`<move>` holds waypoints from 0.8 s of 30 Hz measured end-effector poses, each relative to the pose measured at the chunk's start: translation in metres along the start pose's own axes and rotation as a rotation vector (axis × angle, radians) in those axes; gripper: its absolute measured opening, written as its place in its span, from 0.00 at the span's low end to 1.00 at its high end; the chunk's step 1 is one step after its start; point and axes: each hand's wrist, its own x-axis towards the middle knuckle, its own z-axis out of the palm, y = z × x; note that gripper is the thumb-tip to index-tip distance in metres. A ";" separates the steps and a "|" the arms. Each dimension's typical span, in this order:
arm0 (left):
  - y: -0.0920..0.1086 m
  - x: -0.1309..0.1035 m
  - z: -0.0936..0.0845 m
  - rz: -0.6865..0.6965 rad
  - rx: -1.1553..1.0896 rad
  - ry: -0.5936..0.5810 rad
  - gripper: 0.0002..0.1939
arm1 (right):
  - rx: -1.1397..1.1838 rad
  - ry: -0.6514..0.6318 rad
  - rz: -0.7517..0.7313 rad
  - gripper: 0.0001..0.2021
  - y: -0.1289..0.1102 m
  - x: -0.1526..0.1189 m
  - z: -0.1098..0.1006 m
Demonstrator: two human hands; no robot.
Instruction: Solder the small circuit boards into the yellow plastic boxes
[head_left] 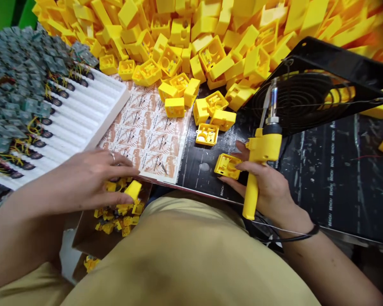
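My right hand (272, 187) is wrapped round a yellow soldering gun (265, 146) whose metal tip points away from me. The thumb and fingers of that same hand also grip a small open yellow plastic case (227, 165) at the bench's front edge. My left hand (95, 176) reaches over a cardboard box (91, 231) below the edge, its fingers stretched and apart. Just beside its thumb is a yellow case (133, 189), over other yellow pieces in the box; whether the thumb touches it I cannot tell.
A big heap of yellow cases (210, 51) covers the back. Several loose cases lie before it, near a printed sheet (156, 148). At left, a white ribbed foam tray (95, 97) carries wired green circuit boards (15, 76). A black fan (306, 93) leans at right.
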 end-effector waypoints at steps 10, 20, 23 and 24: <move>0.029 0.150 0.049 0.135 0.224 0.112 0.13 | 0.008 0.041 0.000 0.20 0.003 -0.005 0.004; 0.044 0.078 0.057 -0.022 -0.121 0.312 0.25 | 0.087 0.020 0.008 0.23 0.005 -0.005 0.008; 0.062 0.074 0.078 -0.023 -0.042 0.298 0.28 | 0.105 0.022 0.001 0.24 0.003 -0.005 0.007; 0.063 0.075 0.082 -0.003 -0.055 0.297 0.26 | 0.114 0.015 -0.008 0.23 0.002 -0.005 0.006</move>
